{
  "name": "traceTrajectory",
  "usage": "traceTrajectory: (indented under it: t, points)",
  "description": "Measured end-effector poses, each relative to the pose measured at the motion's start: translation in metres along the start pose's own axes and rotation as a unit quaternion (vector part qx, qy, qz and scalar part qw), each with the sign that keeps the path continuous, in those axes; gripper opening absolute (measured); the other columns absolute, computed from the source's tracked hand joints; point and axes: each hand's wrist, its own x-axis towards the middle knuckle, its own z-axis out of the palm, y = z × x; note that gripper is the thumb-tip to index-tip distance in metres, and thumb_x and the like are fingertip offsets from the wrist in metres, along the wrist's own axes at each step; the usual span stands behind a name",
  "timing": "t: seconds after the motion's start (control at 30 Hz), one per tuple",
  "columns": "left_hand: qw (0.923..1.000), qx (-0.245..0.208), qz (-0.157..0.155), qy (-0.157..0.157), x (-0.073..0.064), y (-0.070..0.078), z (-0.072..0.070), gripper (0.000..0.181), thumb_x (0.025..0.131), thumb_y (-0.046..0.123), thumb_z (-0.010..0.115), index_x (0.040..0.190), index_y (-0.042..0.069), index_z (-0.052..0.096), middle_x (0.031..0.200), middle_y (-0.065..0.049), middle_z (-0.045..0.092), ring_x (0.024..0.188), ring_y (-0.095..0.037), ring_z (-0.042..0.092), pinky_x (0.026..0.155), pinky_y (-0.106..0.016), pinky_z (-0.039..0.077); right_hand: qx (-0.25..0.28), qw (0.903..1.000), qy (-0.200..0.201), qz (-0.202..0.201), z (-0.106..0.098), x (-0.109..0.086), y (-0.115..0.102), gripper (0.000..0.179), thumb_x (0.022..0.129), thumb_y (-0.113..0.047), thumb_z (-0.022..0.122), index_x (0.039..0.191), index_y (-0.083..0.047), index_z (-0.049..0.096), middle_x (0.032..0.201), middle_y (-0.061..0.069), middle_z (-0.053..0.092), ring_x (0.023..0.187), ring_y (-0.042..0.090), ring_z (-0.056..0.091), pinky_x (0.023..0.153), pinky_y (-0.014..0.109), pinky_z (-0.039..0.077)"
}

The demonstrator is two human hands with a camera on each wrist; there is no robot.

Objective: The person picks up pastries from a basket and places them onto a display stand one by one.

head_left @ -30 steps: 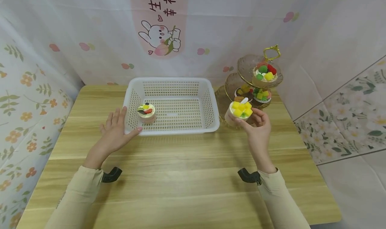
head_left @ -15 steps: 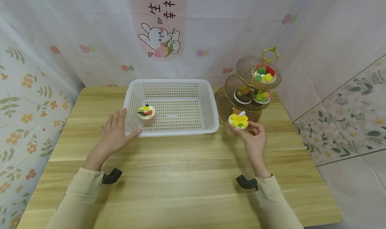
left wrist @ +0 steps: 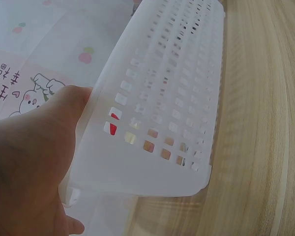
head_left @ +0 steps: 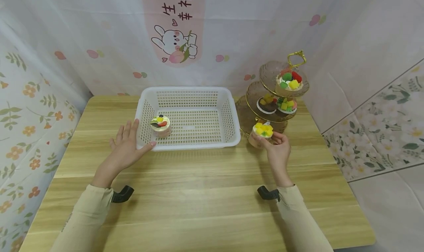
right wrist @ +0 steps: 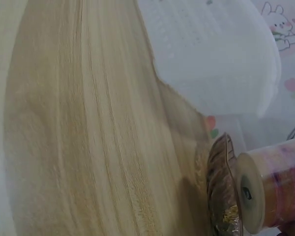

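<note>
In the head view, my right hand (head_left: 279,152) grips a fruit cake cup (head_left: 263,129) topped with yellow cubes and a small white pick. It hovers over the near edge of the stand's lowest plate, and the right wrist view shows its pale round base (right wrist: 251,193) beside that plate (right wrist: 219,179). My left hand (head_left: 125,144) rests at the near left corner of a white plastic basket (head_left: 195,146), fingers spread outside and thumb on the front rim. Inside, at the left, sits another cake cup (head_left: 161,129) with red, yellow and dark fruit pieces.
A three-tier stand (head_left: 269,69) with a gold handle is at the back right. Its top plate bears a cake cup (head_left: 289,84); the middle one bears a dark tart (head_left: 267,106) and a green-and-yellow tart (head_left: 286,106). Fabric hangs behind the wooden table (head_left: 198,193).
My right hand has come down and slightly toward me with the yellow-topped cake cup, away from the stand's upper tiers. The left hand and the basket have stayed in place.
</note>
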Motion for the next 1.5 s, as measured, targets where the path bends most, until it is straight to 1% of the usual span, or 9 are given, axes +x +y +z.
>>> traceTrajectory:
  t: [0.2, 0.37, 0.5, 0.67, 0.97, 1.1, 1.2, 1.27, 1.5]
  points:
    - [1.0000, -0.003, -0.002, -0.002, 0.000, 0.000, 0.000, 0.108, 0.091, 0.068, 0.051, 0.159, 0.013, -0.011, 0.164, -0.026, -0.014, 0.149, -0.056, -0.009, 0.102, -0.086, -0.001, -0.025, 0.9996, 0.012, -0.004, 0.004, 0.009, 0.001, 0.057, 0.074, -0.026, 0.088, 0.118, -0.003, 0.059, 0.108, 0.004, 0.065, 0.088, 0.006, 0.057, 0.064, 0.011, 0.045]
    - [1.0000, -0.002, 0.000, -0.002, 0.000, 0.000, 0.000, 0.108, 0.091, 0.068, 0.051, 0.159, 0.012, -0.011, 0.164, -0.026, -0.014, 0.149, -0.056, -0.009, 0.101, -0.086, -0.001, -0.043, 0.9988, 0.018, -0.015, 0.006, 0.015, -0.001, 0.058, 0.075, -0.025, 0.087, 0.118, 0.000, 0.059, 0.110, 0.011, 0.066, 0.090, 0.012, 0.058, 0.062, 0.010, 0.043]
    - [1.0000, -0.001, 0.000, -0.001, 0.000, 0.000, 0.001, 0.108, 0.091, 0.068, 0.051, 0.159, 0.012, -0.011, 0.164, -0.026, -0.013, 0.149, -0.056, -0.009, 0.101, -0.087, -0.001, -0.046, 0.9985, 0.018, -0.023, 0.009, 0.019, -0.001, 0.058, 0.075, -0.022, 0.087, 0.118, 0.002, 0.058, 0.110, 0.014, 0.066, 0.093, 0.016, 0.059, 0.064, 0.009, 0.043]
    - [1.0000, -0.002, 0.000, -0.002, 0.001, -0.001, 0.001, 0.108, 0.091, 0.068, 0.051, 0.159, 0.012, -0.012, 0.164, -0.026, -0.013, 0.149, -0.056, -0.009, 0.101, -0.086, -0.001, -0.057, 0.9978, 0.026, -0.024, 0.011, 0.023, 0.001, 0.056, 0.076, -0.019, 0.086, 0.118, 0.003, 0.057, 0.109, 0.015, 0.066, 0.094, 0.017, 0.060, 0.067, 0.009, 0.042]
    - [1.0000, -0.001, 0.001, -0.001, 0.000, -0.001, 0.001, 0.107, 0.091, 0.068, 0.051, 0.159, 0.012, -0.011, 0.164, -0.026, -0.013, 0.149, -0.056, -0.009, 0.102, -0.086, -0.001, -0.091, 0.9942, 0.048, -0.029, 0.014, 0.025, -0.001, 0.059, 0.072, -0.029, 0.089, 0.115, 0.000, 0.060, 0.102, 0.012, 0.066, 0.087, 0.014, 0.057, 0.070, 0.019, 0.040]
    - [1.0000, -0.002, 0.001, -0.001, 0.000, -0.001, 0.001, 0.107, 0.091, 0.068, 0.051, 0.159, 0.012, -0.011, 0.164, -0.026, -0.013, 0.149, -0.056, -0.009, 0.102, -0.086, 0.000, -0.095, 0.9933, 0.055, -0.037, 0.016, 0.028, 0.002, 0.060, 0.071, -0.030, 0.089, 0.114, 0.001, 0.061, 0.102, 0.014, 0.067, 0.088, 0.018, 0.059, 0.072, 0.021, 0.041]
    - [1.0000, -0.003, 0.001, -0.002, 0.000, -0.001, 0.000, 0.107, 0.092, 0.068, 0.051, 0.159, 0.012, -0.012, 0.164, -0.027, -0.014, 0.149, -0.057, -0.009, 0.102, -0.087, 0.000, -0.099, 0.9923, 0.059, -0.045, 0.018, 0.031, 0.003, 0.062, 0.070, -0.030, 0.090, 0.114, 0.003, 0.061, 0.104, 0.018, 0.067, 0.092, 0.026, 0.060, 0.075, 0.025, 0.040]
    - [1.0000, -0.003, 0.001, -0.002, 0.000, -0.001, 0.000, 0.107, 0.092, 0.068, 0.050, 0.159, 0.012, -0.012, 0.164, -0.026, -0.014, 0.149, -0.057, -0.009, 0.102, -0.086, -0.001, -0.107, 0.9910, 0.064, -0.051, 0.019, 0.033, 0.004, 0.063, 0.069, -0.031, 0.091, 0.113, 0.003, 0.061, 0.104, 0.019, 0.068, 0.092, 0.028, 0.061, 0.076, 0.027, 0.040]
    - [1.0000, -0.007, 0.003, 0.000, 0.001, -0.003, 0.001, 0.108, 0.091, 0.068, 0.052, 0.159, 0.013, -0.012, 0.164, -0.026, -0.014, 0.149, -0.056, -0.009, 0.102, -0.086, -0.002, -0.118, 0.9889, 0.068, -0.060, 0.020, 0.039, 0.007, 0.059, 0.070, -0.032, 0.090, 0.109, 0.003, 0.063, 0.100, 0.020, 0.071, 0.088, 0.027, 0.063, 0.076, 0.030, 0.042]
